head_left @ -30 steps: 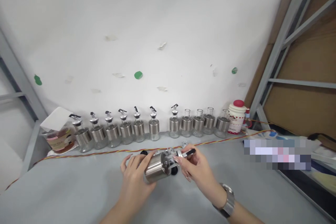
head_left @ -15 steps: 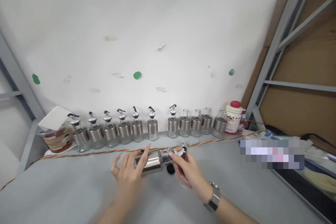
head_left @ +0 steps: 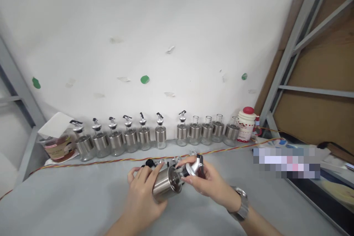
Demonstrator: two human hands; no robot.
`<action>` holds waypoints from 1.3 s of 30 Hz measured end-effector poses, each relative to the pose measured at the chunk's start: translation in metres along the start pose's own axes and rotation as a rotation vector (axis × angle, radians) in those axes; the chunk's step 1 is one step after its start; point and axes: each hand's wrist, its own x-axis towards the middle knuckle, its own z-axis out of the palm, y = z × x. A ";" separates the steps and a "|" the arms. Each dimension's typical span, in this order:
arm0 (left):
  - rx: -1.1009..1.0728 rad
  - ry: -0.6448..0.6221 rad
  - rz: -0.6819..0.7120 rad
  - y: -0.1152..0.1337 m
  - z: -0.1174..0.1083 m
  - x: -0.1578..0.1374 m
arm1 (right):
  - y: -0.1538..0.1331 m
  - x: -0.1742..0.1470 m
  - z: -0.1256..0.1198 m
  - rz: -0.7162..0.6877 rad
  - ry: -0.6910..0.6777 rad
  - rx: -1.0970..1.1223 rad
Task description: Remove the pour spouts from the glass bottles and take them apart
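Note:
My left hand [head_left: 143, 188] is wrapped round a glass oil bottle [head_left: 165, 183] with a steel sleeve, tilted so its neck points right. My right hand [head_left: 214, 184] grips a silver pour spout [head_left: 191, 169] with a black flip lid, right at the bottle's mouth. How deep the spout's stopper sits in the neck I cannot tell. Just behind the bottle lie loose black and silver spout parts [head_left: 149, 163], partly hidden by my hands.
Along the wall stands a row of similar bottles: several wear spouts [head_left: 130, 136], and several on the right are uncapped [head_left: 207, 130]. A twisted red-yellow wire [head_left: 113, 160] crosses the table. A red-topped jar [head_left: 246, 125] and a tub [head_left: 59, 149] stand at the ends.
The bottle has turned, its neck end swinging nearer to me. My right hand has shifted right and now holds the spout at the bottle's mouth. More loose spout parts show behind it.

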 end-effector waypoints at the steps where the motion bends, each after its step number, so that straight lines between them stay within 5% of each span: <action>1: 0.037 0.037 -0.014 0.000 -0.001 0.001 | 0.003 0.001 0.001 0.033 -0.005 0.058; 6: 0.264 0.204 -0.071 -0.005 0.000 0.002 | 0.034 0.010 0.015 0.094 0.235 0.193; 11: 0.181 0.051 -0.055 -0.007 0.004 0.001 | 0.041 0.013 0.019 0.050 0.466 0.088; 21: -0.167 -0.302 -0.069 0.004 -0.005 0.003 | 0.025 0.007 0.011 0.009 0.367 0.188; 28: -0.263 -0.338 -0.146 0.011 -0.009 0.003 | 0.022 0.008 0.011 -0.008 0.302 0.317; 39: -0.556 -0.573 -0.283 0.017 -0.003 -0.009 | 0.026 0.009 -0.001 0.054 0.199 0.351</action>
